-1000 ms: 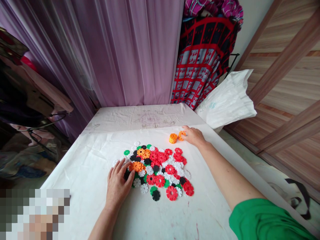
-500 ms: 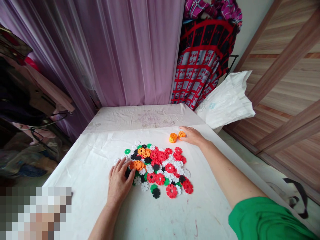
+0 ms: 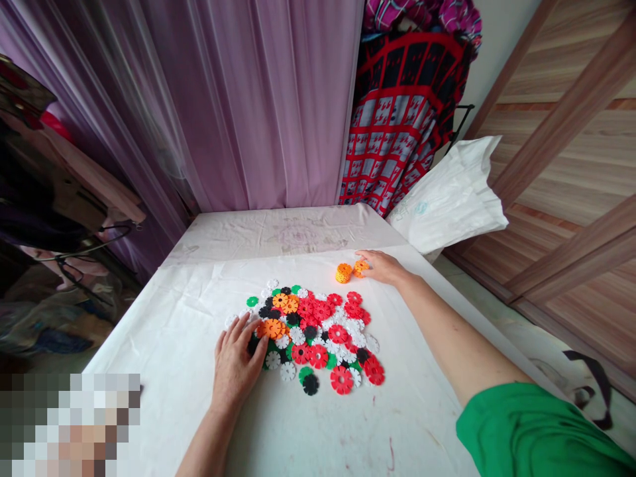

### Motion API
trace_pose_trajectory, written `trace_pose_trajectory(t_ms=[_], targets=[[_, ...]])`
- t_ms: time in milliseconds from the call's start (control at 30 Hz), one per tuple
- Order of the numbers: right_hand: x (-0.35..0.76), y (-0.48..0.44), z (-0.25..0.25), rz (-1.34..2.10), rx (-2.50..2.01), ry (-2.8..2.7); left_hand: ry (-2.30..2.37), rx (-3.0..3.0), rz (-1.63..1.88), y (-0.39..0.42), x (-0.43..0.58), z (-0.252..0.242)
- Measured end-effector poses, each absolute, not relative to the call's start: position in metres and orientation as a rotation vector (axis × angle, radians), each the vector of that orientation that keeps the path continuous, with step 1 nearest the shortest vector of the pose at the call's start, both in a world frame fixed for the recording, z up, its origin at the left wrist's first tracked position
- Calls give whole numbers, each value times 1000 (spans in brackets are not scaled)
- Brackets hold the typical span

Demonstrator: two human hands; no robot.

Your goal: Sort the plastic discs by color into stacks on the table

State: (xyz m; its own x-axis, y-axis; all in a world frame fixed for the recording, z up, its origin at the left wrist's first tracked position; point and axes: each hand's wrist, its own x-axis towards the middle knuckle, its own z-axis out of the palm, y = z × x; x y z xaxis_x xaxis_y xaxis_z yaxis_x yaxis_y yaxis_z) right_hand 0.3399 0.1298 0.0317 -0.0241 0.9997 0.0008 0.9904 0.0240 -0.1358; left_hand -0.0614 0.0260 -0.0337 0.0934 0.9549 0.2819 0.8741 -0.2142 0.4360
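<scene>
Resting open, the left hand [image 3: 236,364] holds nothing and lies on the 8 o'clock edge of a pile of plastic snowflake discs [image 3: 318,344] on the white bench [image 3: 397,424]. The right hand [image 3: 382,267] touches orange discs [image 3: 361,267] at 1 o'clock, but its hold is hard to tell. They look light and stiff, easy to pinch by the edges.

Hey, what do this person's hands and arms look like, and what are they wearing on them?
The left hand and right hand are bare, with no gloves. The right forearm is bare up to a loose green sleeve. The left sleeve is out of view.
</scene>
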Motion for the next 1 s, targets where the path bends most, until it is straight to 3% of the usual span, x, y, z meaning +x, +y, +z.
trace_pose_trajectory(t_ms=[767,1000], targets=[[337,130,17,64,-2122,-2080,1869,2213,772,26,-62,-35],[272,107,35,-15,-1781,-2036,1871,2217,772,26,-60,-34]])
